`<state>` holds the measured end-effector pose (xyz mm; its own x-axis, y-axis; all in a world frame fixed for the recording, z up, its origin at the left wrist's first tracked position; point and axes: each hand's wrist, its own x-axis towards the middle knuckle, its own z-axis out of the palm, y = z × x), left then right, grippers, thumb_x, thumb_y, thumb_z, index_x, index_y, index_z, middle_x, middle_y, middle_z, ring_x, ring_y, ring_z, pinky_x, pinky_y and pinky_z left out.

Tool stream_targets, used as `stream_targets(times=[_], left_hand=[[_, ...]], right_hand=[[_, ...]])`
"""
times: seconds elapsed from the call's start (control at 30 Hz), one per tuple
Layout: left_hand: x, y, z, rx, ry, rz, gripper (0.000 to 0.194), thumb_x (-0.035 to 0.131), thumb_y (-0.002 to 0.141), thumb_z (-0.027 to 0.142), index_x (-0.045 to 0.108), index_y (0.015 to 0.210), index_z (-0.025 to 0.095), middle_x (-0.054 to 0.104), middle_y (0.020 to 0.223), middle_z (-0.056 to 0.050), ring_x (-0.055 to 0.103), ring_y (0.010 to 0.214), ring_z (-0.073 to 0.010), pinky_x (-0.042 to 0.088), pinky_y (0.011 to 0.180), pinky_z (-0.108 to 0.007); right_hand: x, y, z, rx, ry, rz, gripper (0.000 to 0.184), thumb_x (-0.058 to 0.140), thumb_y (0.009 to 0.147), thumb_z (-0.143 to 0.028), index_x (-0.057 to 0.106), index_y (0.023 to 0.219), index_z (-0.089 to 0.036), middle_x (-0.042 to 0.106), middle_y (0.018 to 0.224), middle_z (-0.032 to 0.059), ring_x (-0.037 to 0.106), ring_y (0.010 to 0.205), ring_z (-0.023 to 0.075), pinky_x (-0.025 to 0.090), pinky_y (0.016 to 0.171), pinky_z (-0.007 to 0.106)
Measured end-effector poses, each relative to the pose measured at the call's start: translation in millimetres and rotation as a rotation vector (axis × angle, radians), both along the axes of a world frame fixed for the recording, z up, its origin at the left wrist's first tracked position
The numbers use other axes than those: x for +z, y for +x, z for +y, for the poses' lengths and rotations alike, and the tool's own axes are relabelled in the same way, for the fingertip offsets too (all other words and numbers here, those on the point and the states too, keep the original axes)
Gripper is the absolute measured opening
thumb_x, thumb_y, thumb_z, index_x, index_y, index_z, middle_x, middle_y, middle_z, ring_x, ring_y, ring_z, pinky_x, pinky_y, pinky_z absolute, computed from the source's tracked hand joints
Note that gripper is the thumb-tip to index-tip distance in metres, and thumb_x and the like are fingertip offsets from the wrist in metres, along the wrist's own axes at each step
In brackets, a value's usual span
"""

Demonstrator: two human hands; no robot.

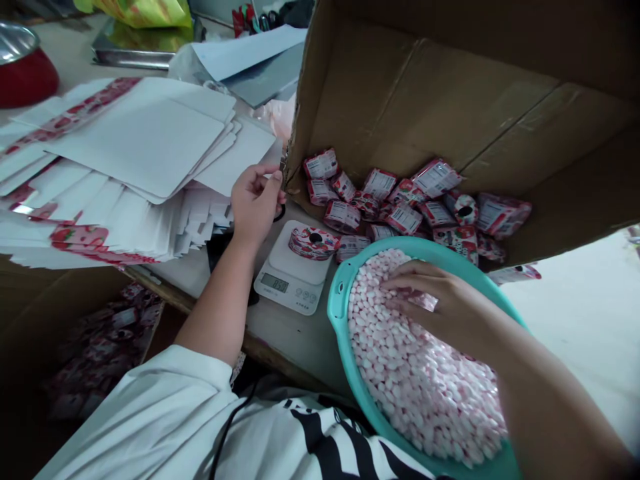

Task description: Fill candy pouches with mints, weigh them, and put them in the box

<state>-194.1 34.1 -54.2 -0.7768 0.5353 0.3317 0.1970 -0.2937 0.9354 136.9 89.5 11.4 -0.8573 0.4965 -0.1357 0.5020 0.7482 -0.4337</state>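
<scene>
Right hand (pixel 453 303): lowered over small pale-pink pieces (pixel 400 373), the fingers (pixel 420 283) bent and their tips among the topmost ones; whether they have closed on any cannot be told. The pieces lie directly beneath the fingertips and spread from there towards 5 o'clock.

Left hand (pixel 254 203): raised, fingers curled closed, thumb against forefinger; anything thin pinched between them cannot be made out. Just beside the tips, at 2 o'clock, the near edge of a large carton (pixel 425 93).

Printed packet (pixel 310 245): one, red and white with a dark round spot; lying on the scale, apart from both hands, at 5 o'clock from the left fingers and 10 o'clock from the right.

Scale (pixel 300 299): one, white, digital, display lit, set on the counter (pixel 295 340).

Basin (pixel 345 350): one, turquoise, holding the pieces, its rim just beside the scale at 3 o'clock.

Small packets (pixel 400 217): many, heaped in the carton's mouth, at 12 o'clock from the right fingers.

White cards (pixel 145 140): stacked, some with strawberry-print bands, at 9 o'clock from the left hand.

Outermost: red bowl (pixel 25 77) and yellow bag (pixel 145 12), both towards 10 o'clock; further packets (pixel 103 347) in shadow, at 7 o'clock.
</scene>
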Motion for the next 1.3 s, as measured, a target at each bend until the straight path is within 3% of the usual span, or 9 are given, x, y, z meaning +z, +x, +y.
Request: stream_targets(times=[0.3,0.5,0.7,0.87,0.97,1.13,1.3], left_hand=[[-2.2,1,1,-0.039,-0.041,-0.047,0.052,0.074,0.079,0.066,0.061,0.103,0.022,0.054,0.061,0.004,0.057,0.054,-0.0101,0.043,0.048,-0.02],[0.2,3,0,-0.071,-0.059,-0.053,0.048,0.072,0.082,0.062,0.061,0.104,0.021,0.054,0.064,0.003,0.059,0.057,-0.0131,0.044,0.051,-0.024],[-1.2,5,-1,-0.083,-0.055,-0.023,0.034,0.068,0.087,0.05,0.061,0.103,0.021,0.054,0.062,0.005,0.058,0.056,-0.013,0.045,0.054,-0.024],[0.1,5,-8,0.083,-0.243,0.215,0.022,0.067,0.085,0.032,0.064,0.104,0.021,0.055,0.061,0.005,0.055,0.057,-0.0134,0.038,0.057,-0.025],[2.4,4,-11,0.143,-0.341,0.317,0.019,0.063,0.086,0.03,0.065,0.104,0.022,0.055,0.061,0.005,0.051,0.056,-0.0142,0.034,0.058,-0.027],[2.8,4,-12,0.133,-0.334,0.329,0.02,0.062,0.087,0.029,0.065,0.105,0.022,0.056,0.062,0.005,0.051,0.057,-0.015,0.034,0.06,-0.028],[1.2,2,-11,0.105,-0.336,0.324,0.017,0.063,0.087,0.028,0.066,0.102,0.022,0.058,0.062,0.004,0.053,0.058,-0.0148,0.033,0.059,-0.028]], right_hand=[[6.0,1,-4,-0.024,-0.004,0.059,0.022,0.061,0.094,-0.038,0.079,0.099,-0.027,0.076,0.107,0.0084,0.071,0.093,0.0264,0.058,0.082,0.042],[17.0,-9,-5,-0.058,0.069,0.248,0.013,0.066,0.091,-0.034,0.077,0.092,-0.026,0.075,0.099,0.0062,0.071,0.088,0.0228,0.057,0.081,0.035],[32.6,-74,7,0.074,0.091,0.284,0.01,0.069,0.086,-0.027,0.076,0.09,-0.02,0.075,0.089,0.0039,0.069,0.077,0.0167,0.054,0.074,0.028],[18.4,-129,15,0.104,-0.054,0.275,0.008,0.071,0.08,-0.018,0.075,0.086,-0.017,0.075,0.08,0.0015,0.067,0.07,0.0141,0.05,0.066,0.023],[8.5,-142,17,0.149,-0.008,0.213,0.01,0.069,0.08,-0.015,0.076,0.087,-0.016,0.075,0.081,0.0032,0.068,0.072,0.0149,0.049,0.067,0.023],[10.3,-140,16,0.178,0.128,0.215,0.015,0.064,0.087,-0.018,0.078,0.091,-0.018,0.078,0.096,0.0056,0.072,0.088,0.02,0.053,0.081,0.029],[32.5,-100,10,0.186,0.355,0.094,0.031,0.048,0.096,-0.022,0.079,0.097,-0.018,0.077,0.109,0.0101,0.072,0.101,0.028,0.056,0.089,0.039]])
